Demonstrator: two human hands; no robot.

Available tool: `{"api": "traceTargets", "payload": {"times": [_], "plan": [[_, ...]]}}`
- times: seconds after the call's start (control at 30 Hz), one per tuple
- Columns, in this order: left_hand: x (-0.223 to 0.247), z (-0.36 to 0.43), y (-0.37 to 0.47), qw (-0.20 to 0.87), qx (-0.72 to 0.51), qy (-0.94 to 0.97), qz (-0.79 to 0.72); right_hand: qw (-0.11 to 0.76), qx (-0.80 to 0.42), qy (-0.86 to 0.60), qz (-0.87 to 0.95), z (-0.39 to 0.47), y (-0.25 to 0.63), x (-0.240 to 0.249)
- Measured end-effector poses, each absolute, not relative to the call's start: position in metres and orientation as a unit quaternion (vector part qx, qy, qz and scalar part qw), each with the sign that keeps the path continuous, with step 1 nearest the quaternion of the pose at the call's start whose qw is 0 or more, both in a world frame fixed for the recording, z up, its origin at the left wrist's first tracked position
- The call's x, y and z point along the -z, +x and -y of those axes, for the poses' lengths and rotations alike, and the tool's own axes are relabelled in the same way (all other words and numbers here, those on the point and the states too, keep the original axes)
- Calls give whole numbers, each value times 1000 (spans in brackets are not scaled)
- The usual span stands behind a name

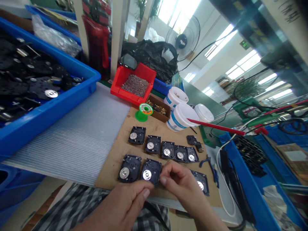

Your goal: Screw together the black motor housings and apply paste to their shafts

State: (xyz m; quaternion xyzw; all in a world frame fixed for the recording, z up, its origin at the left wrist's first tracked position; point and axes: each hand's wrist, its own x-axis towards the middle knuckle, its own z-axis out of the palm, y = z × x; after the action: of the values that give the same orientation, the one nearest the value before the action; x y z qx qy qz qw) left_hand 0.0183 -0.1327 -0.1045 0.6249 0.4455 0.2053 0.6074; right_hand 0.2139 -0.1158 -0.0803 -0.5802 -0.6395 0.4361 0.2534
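Observation:
In the head view, a black plastic housing (pixel 151 170) with a silver disc lies at the front of a cardboard sheet (pixel 109 168). My left hand (pixel 128 199) is at its lower edge, thumb and forefinger drawn together; what they hold, if anything, is hidden. Close by its right side is my right hand (pixel 178 179), fingers curled into a pinch around something I cannot make out. A similar housing (pixel 130 168) lies to the left, and another housing (pixel 201 183) shows partly behind my right hand. Several more, including one housing (pixel 152 144), form a row behind.
A blue bin (pixel 96 75) of black parts stands left. Behind the row are a green solder spool (pixel 141 116), a red tray (pixel 117 86) of small metal pieces, a brown box (pixel 166 118) and white tubs (pixel 176 120). Blue-handled pliers (pixel 214 171) and a white cable (pixel 220 173) lie right.

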Motion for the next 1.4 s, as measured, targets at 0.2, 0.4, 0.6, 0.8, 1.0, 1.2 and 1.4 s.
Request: {"api": "traceTargets", "payload": {"times": [0.2,0.4,0.6,0.8,1.0,1.2,1.4], "plan": [[110,125,20,381,25,831,-404,159,-204,-629,733,96,222,96],[100,121,23,360,54,859,-361,77,-94,-614,780,97,208,92],[100,119,23,360,45,861,-357,-16,-14,-583,812,97,201,94],[99,121,24,339,29,864,-372,-96,13,-498,862,99,195,94],[91,118,24,337,62,863,-371,-31,-62,-550,832,95,192,90],[103,119,19,359,40,839,-406,32,-135,-552,822,83,214,74],[103,133,20,725,-171,533,-401,241,-116,-543,796,135,217,46]]}}
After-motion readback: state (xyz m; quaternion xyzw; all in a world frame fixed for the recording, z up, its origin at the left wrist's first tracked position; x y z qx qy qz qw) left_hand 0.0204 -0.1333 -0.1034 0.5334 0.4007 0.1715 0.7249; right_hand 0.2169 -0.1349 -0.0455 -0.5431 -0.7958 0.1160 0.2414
